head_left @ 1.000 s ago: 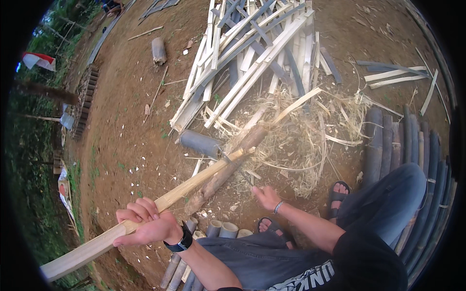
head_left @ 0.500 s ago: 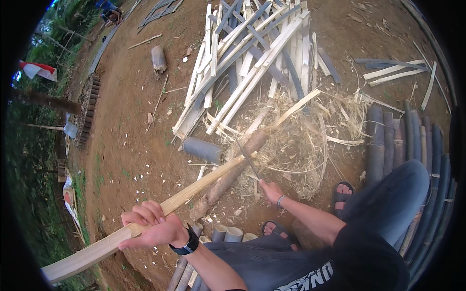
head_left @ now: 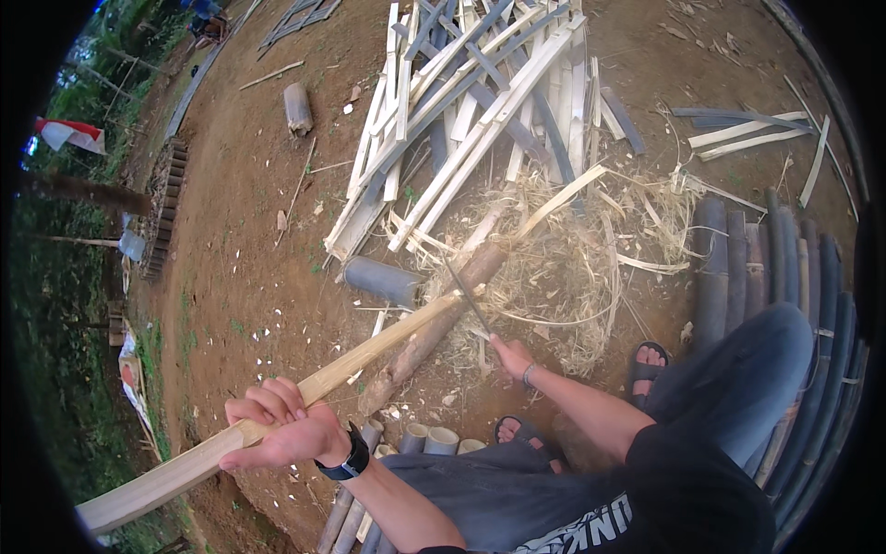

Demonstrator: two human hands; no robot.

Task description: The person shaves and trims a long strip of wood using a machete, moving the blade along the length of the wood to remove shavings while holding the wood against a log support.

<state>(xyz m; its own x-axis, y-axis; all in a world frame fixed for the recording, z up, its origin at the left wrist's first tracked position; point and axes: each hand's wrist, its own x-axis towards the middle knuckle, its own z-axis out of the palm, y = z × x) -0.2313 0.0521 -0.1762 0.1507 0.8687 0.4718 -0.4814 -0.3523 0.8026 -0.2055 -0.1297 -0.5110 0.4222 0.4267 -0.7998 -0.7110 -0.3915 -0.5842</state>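
Observation:
A long pale bamboo strip (head_left: 369, 349) slants from the lower left up across a log (head_left: 415, 355) lying on the ground. Its far end rests over a heap of shavings (head_left: 572, 277). My left hand (head_left: 281, 427), with a dark watch at the wrist, is closed around the strip near its close end. In my right hand (head_left: 514, 357) is the handle of a knife (head_left: 469, 297); my fingers hide most of that handle. The thin blade crosses the strip where it passes over the log.
Beyond the log lies a large pile of split bamboo strips (head_left: 480, 102). A dark bamboo piece (head_left: 380, 281) sits left of the log. Whole bamboo poles (head_left: 711, 268) lie at my right, and cut tubes (head_left: 441, 441) lie below the log. Another person (head_left: 205, 20) is far off at upper left.
Both hands keep their grips, and the knife stays across the strip at nearly the same spot. The whole view has shifted slightly.

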